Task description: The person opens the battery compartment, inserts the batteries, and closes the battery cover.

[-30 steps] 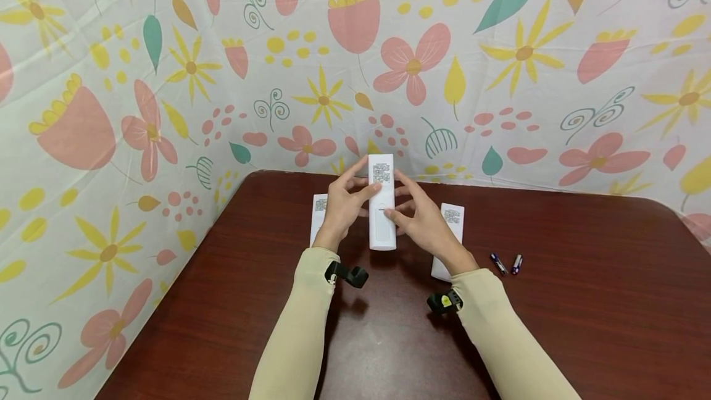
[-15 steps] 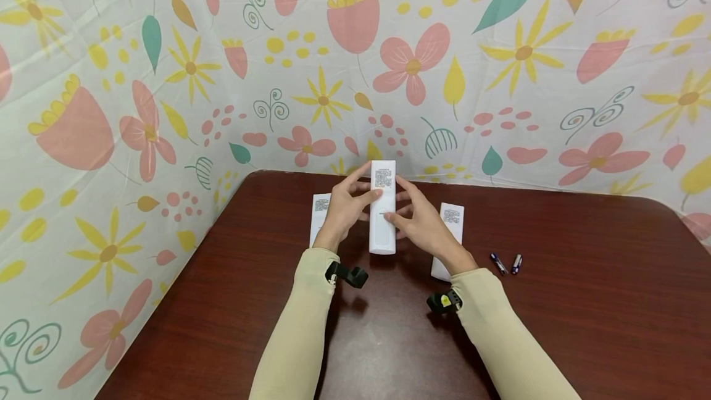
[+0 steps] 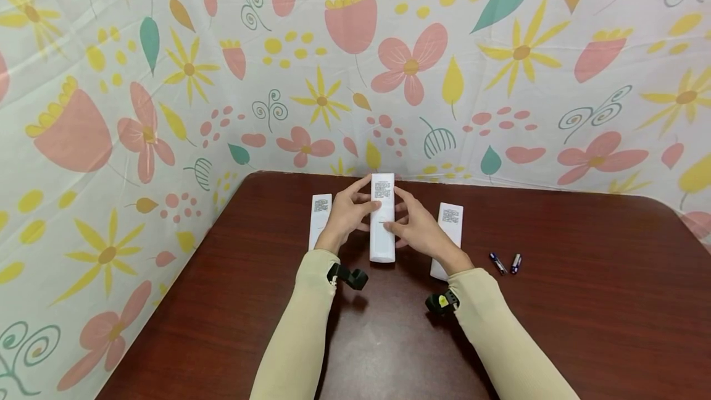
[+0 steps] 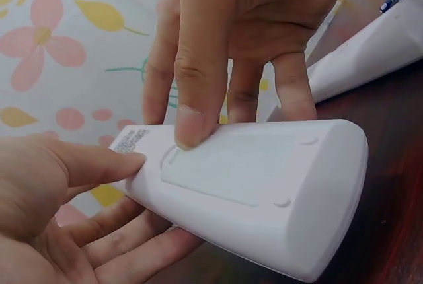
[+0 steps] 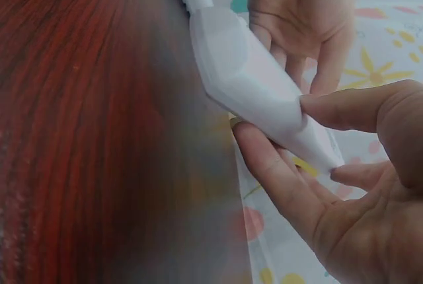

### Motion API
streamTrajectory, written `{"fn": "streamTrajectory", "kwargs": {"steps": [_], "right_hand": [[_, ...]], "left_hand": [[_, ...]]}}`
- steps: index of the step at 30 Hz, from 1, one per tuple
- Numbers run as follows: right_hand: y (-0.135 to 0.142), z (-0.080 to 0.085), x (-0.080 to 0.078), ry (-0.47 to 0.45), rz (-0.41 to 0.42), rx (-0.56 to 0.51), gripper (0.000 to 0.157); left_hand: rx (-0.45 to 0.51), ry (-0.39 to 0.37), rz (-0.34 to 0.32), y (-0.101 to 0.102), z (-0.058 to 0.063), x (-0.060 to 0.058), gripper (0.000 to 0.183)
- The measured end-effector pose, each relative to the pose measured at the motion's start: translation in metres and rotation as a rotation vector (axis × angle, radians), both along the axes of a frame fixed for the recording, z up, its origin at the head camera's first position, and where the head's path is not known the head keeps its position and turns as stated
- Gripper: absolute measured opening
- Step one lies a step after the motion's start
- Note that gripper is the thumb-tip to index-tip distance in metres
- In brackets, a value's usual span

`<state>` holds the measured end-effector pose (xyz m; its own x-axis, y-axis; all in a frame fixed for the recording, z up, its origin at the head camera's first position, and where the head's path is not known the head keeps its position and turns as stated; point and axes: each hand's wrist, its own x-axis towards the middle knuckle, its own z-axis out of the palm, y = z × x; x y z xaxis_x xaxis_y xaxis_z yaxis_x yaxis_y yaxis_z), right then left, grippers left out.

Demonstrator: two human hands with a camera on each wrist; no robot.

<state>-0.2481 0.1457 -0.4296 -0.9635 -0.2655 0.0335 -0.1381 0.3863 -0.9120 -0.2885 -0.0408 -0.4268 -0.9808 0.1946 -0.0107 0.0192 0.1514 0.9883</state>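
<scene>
Between both hands is a white remote control, back face up, with small print near its far end. My left hand grips its left side, thumb on the back and fingers beneath. From the right side my right hand holds it, its thumb pressing at the upper edge of the battery cover. That cover sits flush in the back in the left wrist view. The remote's button side is hidden. In the right wrist view, the fingers of my right hand support it from below.
A second white remote lies at the left, partly behind the left hand. Another remote is at the right, partly under the right wrist. Farther right are two batteries on the dark wooden table. A flower-print cloth hangs behind.
The held remote has come down and slightly nearer, both hands moving with it. Their hold on it looks the same. The other remotes and the batteries stay put.
</scene>
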Motion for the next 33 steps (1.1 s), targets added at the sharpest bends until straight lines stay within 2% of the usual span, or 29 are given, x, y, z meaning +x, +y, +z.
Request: {"fn": "streamTrajectory", "kwargs": {"steps": [14,33], "right_hand": [[-0.002,-0.007,-0.001,-0.094,-0.001,0.060,0.096],[-0.002,-0.013,-0.005,-0.143,0.007,0.137,0.092]], "left_hand": [[-0.080,-0.014,0.018,0.005,-0.014,-0.004,0.063],[-0.138,0.002,0.025,0.006,-0.026,-0.005,0.066]]}}
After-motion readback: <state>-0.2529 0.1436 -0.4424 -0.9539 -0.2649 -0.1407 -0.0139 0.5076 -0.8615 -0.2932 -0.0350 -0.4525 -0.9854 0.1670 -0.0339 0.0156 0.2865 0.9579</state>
